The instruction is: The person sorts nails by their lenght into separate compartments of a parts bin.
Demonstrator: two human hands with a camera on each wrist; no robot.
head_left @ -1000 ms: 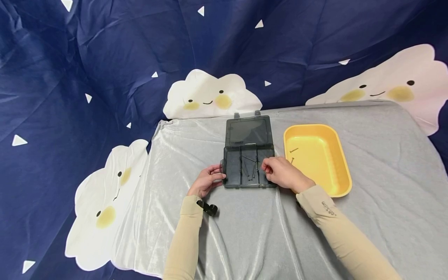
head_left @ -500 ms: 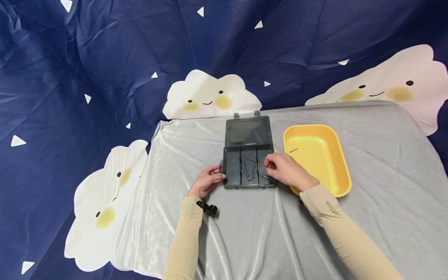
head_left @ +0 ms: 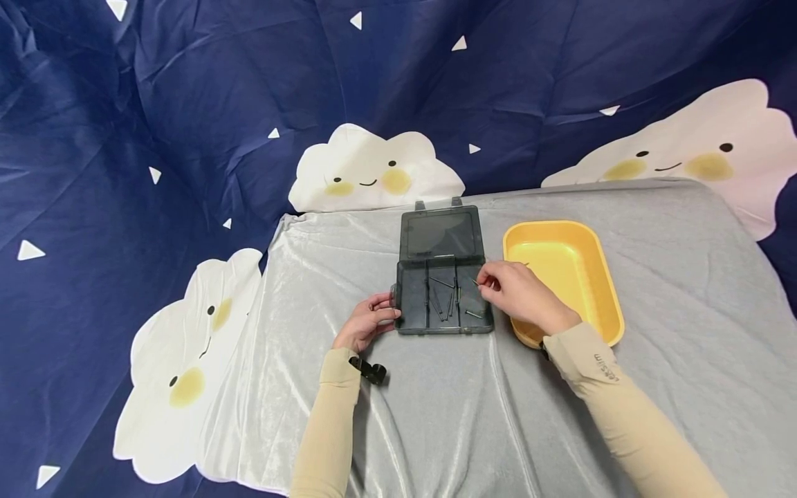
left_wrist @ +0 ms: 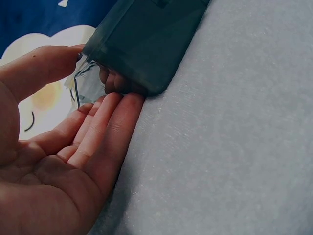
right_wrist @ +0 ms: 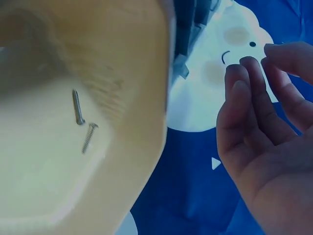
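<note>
A dark translucent storage box [head_left: 411, 297] lies with its lid [head_left: 442, 234] folded back. Several long screws [head_left: 441, 283] rest in its middle compartment, and a short screw [head_left: 474, 313] in the right one. My left hand [head_left: 367, 321] holds the box's left edge, with thumb and fingers [left_wrist: 105, 125] around the clear latch [left_wrist: 90, 81]. Above the right side of the box hovers my right hand [head_left: 519, 296], its fingers [right_wrist: 259, 95] loosely bent. A tiny pointed piece shows by its fingertips in the head view; whether they touch it I cannot tell. Nothing shows between them in the right wrist view.
To the right, partly under my right hand, stands a yellow bin [head_left: 613, 304]. Two screws, an upper screw [right_wrist: 78, 107] and a lower screw [right_wrist: 89, 137], lie on its floor. Grey cloth [head_left: 436, 415] covers the table; a blue curtain [head_left: 398, 62] hangs behind.
My right hand has let go of a screw, which now lies in the right compartment, and has drawn back toward the bin. The left hand keeps its place.
</note>
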